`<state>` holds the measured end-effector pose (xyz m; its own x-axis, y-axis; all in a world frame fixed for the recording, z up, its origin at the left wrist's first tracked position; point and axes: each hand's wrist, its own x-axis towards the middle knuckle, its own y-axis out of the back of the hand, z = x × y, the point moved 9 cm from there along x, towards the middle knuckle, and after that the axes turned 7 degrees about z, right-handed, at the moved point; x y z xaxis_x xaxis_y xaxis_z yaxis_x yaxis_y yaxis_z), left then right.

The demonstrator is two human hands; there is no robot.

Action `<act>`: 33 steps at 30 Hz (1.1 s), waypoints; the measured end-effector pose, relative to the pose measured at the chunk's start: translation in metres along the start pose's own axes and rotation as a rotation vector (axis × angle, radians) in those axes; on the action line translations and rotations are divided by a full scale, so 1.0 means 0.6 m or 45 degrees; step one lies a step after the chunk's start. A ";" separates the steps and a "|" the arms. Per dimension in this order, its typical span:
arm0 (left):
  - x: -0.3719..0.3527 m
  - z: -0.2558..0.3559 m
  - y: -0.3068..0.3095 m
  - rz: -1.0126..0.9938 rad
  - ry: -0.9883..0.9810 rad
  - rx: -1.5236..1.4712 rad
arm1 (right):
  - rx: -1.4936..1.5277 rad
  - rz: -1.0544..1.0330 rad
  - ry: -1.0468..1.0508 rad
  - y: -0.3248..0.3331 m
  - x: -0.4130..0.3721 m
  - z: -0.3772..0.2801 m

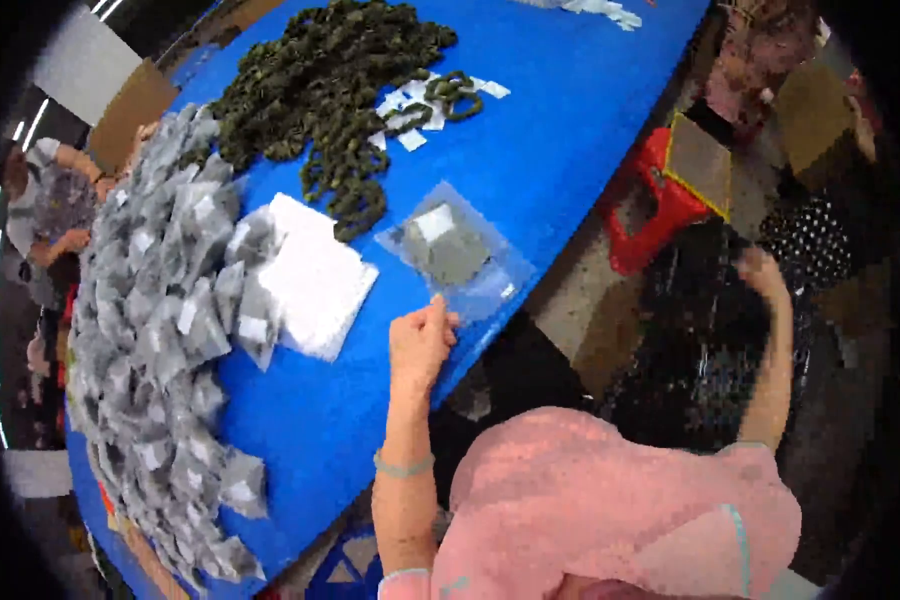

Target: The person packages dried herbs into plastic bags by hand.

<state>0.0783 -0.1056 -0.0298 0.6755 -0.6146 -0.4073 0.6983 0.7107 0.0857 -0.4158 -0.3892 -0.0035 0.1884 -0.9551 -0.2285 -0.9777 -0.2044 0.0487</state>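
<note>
My left hand (423, 345) is closed at the near edge of the blue table, its fingertips at the lower corner of a clear plastic bag (457, 252). Inside or under the clear plastic show a dark green item and a white label; which, I cannot tell. Left of it lies a white stack of sheets or bags (320, 280). My right hand (760, 272) is out to the right, away from the table, blurred over a dark surface; its fingers cannot be made out.
A large heap of grey packets (160, 330) covers the table's left side. Dark green rings (320, 70) are piled at the back beside white labels (407, 110). A red stool (642, 215) stands right of the blue table (560, 130). Another person (55, 200) is at the far left.
</note>
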 end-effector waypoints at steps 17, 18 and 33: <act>-0.028 0.096 -0.004 0.230 -1.353 0.708 | -0.446 -0.828 1.258 -0.650 -0.058 -0.063; -0.028 0.096 -0.006 0.241 -1.346 0.712 | -0.209 -0.837 0.849 -0.651 -0.034 -0.044; 0.025 0.035 0.041 0.526 -0.470 0.289 | -0.376 -0.466 0.518 -0.670 -0.028 -0.010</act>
<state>0.1106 -0.1043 -0.0144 0.9112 -0.4099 0.0404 0.3657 0.8503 0.3786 -0.0253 -0.2922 -0.0133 0.5836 -0.8052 0.1050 -0.7869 -0.5290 0.3177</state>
